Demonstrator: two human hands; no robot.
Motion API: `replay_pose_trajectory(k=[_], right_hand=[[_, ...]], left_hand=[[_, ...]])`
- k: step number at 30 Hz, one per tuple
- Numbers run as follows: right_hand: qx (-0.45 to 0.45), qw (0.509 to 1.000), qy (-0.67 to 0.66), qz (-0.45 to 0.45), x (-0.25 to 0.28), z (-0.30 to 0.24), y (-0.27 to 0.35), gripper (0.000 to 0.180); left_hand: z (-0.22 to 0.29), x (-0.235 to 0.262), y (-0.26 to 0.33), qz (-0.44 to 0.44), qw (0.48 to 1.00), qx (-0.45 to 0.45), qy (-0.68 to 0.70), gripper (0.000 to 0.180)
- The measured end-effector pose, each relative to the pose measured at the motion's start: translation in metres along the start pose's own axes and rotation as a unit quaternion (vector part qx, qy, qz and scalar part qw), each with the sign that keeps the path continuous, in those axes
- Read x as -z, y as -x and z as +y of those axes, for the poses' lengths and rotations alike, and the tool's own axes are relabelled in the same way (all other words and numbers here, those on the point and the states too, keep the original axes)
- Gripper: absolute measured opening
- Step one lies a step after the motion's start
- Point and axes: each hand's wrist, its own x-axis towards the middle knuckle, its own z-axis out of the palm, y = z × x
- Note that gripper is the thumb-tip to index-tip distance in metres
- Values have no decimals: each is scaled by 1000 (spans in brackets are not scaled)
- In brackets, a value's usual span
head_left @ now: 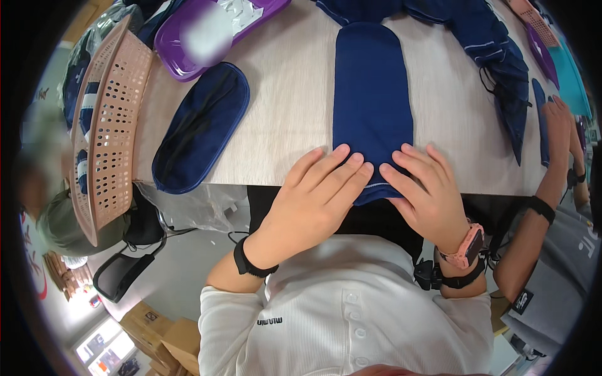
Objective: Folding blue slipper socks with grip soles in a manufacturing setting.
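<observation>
A long navy cloth piece (373, 94) with a rounded far end lies flat on the table in front of me. Its near end, with a pale stitched line, reaches over the table's front edge. My left hand (316, 197) rests on its near left side, fingers stretched out flat, the thumb hidden. My right hand (429, 191) lies on the near right side with its fingers spread; its thumb is by the cloth's near edge. To the left is an oval navy cloth piece (200, 128) with black straps across it.
A pink perforated basket (116, 131) stands at the left table edge. Behind are a purple tray (172, 37) with white packets and more navy cloth (483, 37). At right, a co-worker's hands (558, 119) are beside a narrow navy piece (540, 122), near a turquoise container (574, 75).
</observation>
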Motion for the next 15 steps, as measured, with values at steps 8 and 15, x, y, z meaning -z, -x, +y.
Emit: replay_pose_trajectory(k=[8, 15], right_hand=[[15, 999, 8, 32, -4, -4, 0, 41], [18, 999, 18, 36, -7, -4, 1, 42]], left_hand=[[-4, -14, 5, 97, 994, -24, -37, 49], [-3, -15, 7, 106, 992, -23, -59, 48]])
